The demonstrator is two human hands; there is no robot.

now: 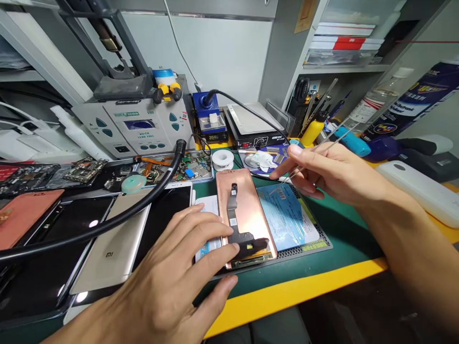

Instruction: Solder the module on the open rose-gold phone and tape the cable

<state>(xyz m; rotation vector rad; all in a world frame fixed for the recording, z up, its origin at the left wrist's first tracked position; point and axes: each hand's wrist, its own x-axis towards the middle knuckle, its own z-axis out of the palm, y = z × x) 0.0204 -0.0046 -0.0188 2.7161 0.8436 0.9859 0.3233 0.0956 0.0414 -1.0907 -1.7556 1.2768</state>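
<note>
A copper-coloured phone screen assembly (249,191) lies back side up on the bench, with a black flex cable (233,210) running along it. Fingers spread, my left hand (186,258) rests at its lower left edge, fingertips by the cable's wide lower end. Above and right of the phone, my right hand (322,172) pinches thin metal tweezers (335,142), whose tips point down over a blue-and-white packet (283,215). That packet lies under the phone's right side, on a dark perforated mat (324,241).
Behind stand a hot air station (138,126), a soldering station (211,119) and a heating plate (256,124). A black hose (150,203) crosses the left side above several phones, including a gold one (113,243). Bottles and a spray can (412,105) stand at right.
</note>
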